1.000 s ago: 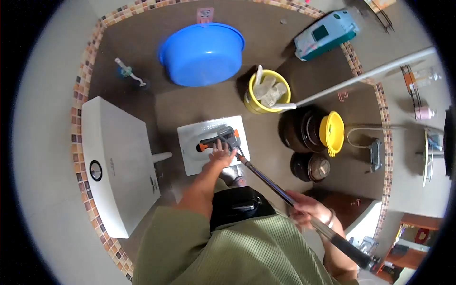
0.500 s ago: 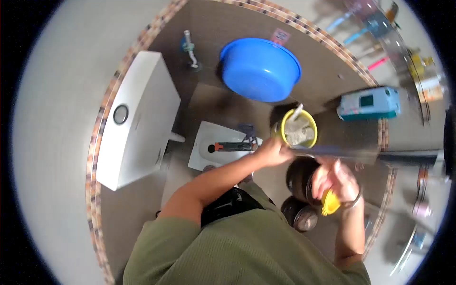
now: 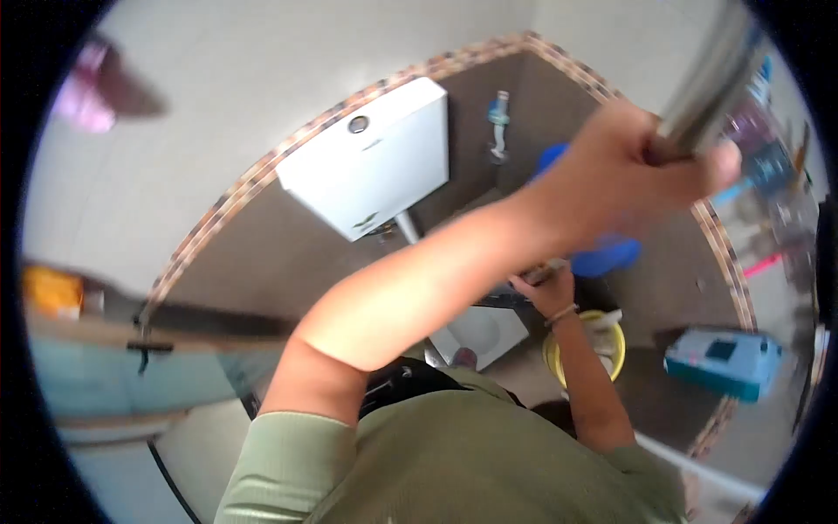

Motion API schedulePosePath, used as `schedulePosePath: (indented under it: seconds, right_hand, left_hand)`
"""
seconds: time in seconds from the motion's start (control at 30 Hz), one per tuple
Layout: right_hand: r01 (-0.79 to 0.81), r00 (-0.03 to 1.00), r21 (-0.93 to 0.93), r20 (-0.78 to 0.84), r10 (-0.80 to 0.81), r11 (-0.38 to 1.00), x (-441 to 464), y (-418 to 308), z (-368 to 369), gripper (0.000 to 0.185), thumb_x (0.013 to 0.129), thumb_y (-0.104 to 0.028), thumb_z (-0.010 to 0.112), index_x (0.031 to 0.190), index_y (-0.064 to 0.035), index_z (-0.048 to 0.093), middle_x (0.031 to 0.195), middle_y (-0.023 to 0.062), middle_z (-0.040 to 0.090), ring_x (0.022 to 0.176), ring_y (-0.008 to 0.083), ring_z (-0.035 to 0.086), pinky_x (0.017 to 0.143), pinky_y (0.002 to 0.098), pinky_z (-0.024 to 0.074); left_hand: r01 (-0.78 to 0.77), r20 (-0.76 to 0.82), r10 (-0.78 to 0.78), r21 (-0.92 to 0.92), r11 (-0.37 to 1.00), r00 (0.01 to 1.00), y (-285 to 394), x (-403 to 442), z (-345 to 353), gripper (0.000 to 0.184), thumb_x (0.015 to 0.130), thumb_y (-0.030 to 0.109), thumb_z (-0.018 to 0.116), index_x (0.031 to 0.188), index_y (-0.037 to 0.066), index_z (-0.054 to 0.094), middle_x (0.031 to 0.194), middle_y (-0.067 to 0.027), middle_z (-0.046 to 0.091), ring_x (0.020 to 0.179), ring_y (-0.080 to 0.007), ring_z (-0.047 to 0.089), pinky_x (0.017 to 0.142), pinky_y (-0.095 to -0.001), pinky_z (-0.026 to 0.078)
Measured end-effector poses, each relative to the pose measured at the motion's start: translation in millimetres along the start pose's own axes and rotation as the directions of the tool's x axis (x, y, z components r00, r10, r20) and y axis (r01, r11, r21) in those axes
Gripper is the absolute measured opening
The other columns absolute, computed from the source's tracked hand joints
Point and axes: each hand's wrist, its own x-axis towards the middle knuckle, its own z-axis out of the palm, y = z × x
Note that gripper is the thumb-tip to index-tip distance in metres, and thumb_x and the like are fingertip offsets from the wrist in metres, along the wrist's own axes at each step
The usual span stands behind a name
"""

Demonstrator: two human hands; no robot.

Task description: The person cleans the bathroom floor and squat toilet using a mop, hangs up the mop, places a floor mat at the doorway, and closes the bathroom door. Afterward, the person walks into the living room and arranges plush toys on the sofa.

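Note:
My left hand (image 3: pixel 646 166) is raised high, close to the camera, wrapped round the silver pole (image 3: pixel 711 79) of a floor squeegee. Lower down, my right hand (image 3: pixel 552 290) has its fingers curled round what looks like the lower part of the same squeegee. My left forearm hides the stretch between the two hands. A dark piece, probably the squeegee's head (image 3: pixel 502 299), shows beside my right fingers, over the white squat toilet pan (image 3: pixel 489 336). Just below my right wrist stands a yellow bucket (image 3: pixel 621 349) with a pale cloth-like content and a white handle.
A white cistern (image 3: pixel 375 157) hangs on the wall. My left arm mostly covers a blue tub (image 3: pixel 607 258). A light blue box (image 3: pixel 724 362) is at the right, with a rack of brushes and bottles (image 3: pixel 768 166) above. At the left is a pale blue door (image 3: pixel 148 375).
My left hand has swung up and right with the pole, now tilted steeply. My right hand, loosely spread near the pole before, now grips low. The view has turned, bringing the door in.

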Motion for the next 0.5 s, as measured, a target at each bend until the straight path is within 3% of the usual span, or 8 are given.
schedulePosePath:
  seconds: [0.1, 0.13, 0.17, 0.23, 0.27, 0.37, 0.43, 0.5]
  right_hand:
    - [-0.061, 0.997, 0.029, -0.048, 0.063, 0.998, -3, -3, -5, 0.043, 0.057, -0.026, 0.082, 0.088, -0.0050, 0.062, 0.085, 0.0096, 0.066, 0.079, 0.0239, 0.063, 0.074, 0.0343, 0.0494]
    - [-0.073, 0.993, 0.020, -0.095, 0.075, 0.997, -3, -6, -5, 0.040, 0.059, -0.025, 0.081, 0.087, -0.0043, 0.063, 0.084, 0.0098, 0.067, 0.080, 0.0223, 0.063, 0.074, 0.0338, 0.0489]
    - [-0.099, 0.993, 0.039, -0.067, 0.101, 0.994, -4, 13, 2, 0.041, 0.060, -0.028, 0.077, 0.089, -0.0027, 0.063, 0.088, 0.0154, 0.066, 0.082, 0.0312, 0.063, 0.073, 0.0374, 0.0482]
    - [-0.195, 0.977, 0.044, 0.091, 0.191, 0.980, 1, 23, 1, 0.045, 0.061, -0.029, 0.075, 0.093, -0.0008, 0.061, 0.087, 0.0169, 0.065, 0.082, 0.0315, 0.063, 0.073, 0.0376, 0.0475]
    - [-0.236, 0.948, -0.049, 0.208, 0.241, 0.971, 5, 32, -4, 0.049, 0.061, -0.026, 0.076, 0.100, -0.0009, 0.058, 0.101, 0.0186, 0.062, 0.093, 0.0302, 0.060, 0.080, 0.0374, 0.0451]
    - [0.042, 0.967, -0.018, 0.254, -0.036, 0.999, 16, -3, -23, 0.049, 0.059, -0.024, 0.080, 0.096, 0.0001, 0.059, 0.098, 0.0154, 0.060, 0.099, 0.0325, 0.054, 0.086, 0.0403, 0.0411]
    - [-0.022, 1.000, 0.110, 0.013, 0.020, 0.994, 9, -60, -26, 0.053, 0.063, -0.017, 0.077, 0.107, 0.0027, 0.054, 0.123, 0.0187, 0.048, 0.114, 0.0301, 0.046, 0.091, 0.0387, 0.0375]
    - [-0.079, 0.984, 0.259, -0.136, 0.117, 0.963, 4, -41, 6, 0.048, 0.076, -0.014, 0.065, 0.117, 0.0046, 0.047, 0.122, 0.0198, 0.050, 0.114, 0.0304, 0.046, 0.093, 0.0390, 0.0358]
  left_hand:
    - [-0.148, 0.006, 0.148, 0.155, 0.977, 0.989, -6, -3, 11, 0.050, 0.081, 0.042, 0.064, 0.049, 0.008, 0.045, 0.045, 0.0051, 0.035, 0.043, -0.0044, 0.033, 0.039, -0.0270, 0.023]
    - [-0.131, -0.006, 0.136, 0.247, 0.960, 0.991, -14, -4, 13, 0.052, 0.081, 0.041, 0.064, 0.048, 0.006, 0.044, 0.045, 0.0046, 0.034, 0.044, -0.0053, 0.030, 0.039, -0.0288, 0.022]
    - [-0.155, -0.033, 0.169, 0.252, 0.955, 0.985, -26, -4, 16, 0.053, 0.081, 0.041, 0.064, 0.048, 0.005, 0.043, 0.045, 0.0029, 0.033, 0.043, -0.0064, 0.029, 0.039, -0.0295, 0.022]
    - [-0.148, -0.101, 0.187, 0.310, 0.939, 0.977, -56, -1, 17, 0.055, 0.081, 0.040, 0.063, 0.047, 0.003, 0.040, 0.044, -0.0003, 0.031, 0.043, -0.0087, 0.028, 0.040, -0.0312, 0.023]
    - [-0.119, -0.143, 0.181, 0.359, 0.926, 0.973, -69, 0, 16, 0.056, 0.081, 0.039, 0.063, 0.046, 0.003, 0.039, 0.045, -0.0018, 0.029, 0.044, -0.0099, 0.028, 0.040, -0.0323, 0.024]
    - [-0.061, -0.243, 0.191, 0.457, 0.887, 0.951, -97, 0, 6, 0.058, 0.080, 0.039, 0.063, 0.045, 0.001, 0.037, 0.044, -0.0024, 0.027, 0.044, -0.0133, 0.027, 0.042, -0.0350, 0.026]
    - [0.010, -0.288, 0.133, 0.446, 0.895, 0.948, -123, 0, 6, 0.052, 0.080, 0.039, 0.064, 0.052, 0.001, 0.042, 0.047, -0.0052, 0.034, 0.046, -0.0160, 0.034, 0.044, -0.0362, 0.029]
    - [0.089, -0.352, 0.071, 0.420, 0.903, 0.933, -138, -17, 3, 0.048, 0.079, 0.040, 0.064, 0.058, 0.001, 0.046, 0.050, -0.0080, 0.042, 0.048, -0.0187, 0.040, 0.047, -0.0373, 0.033]
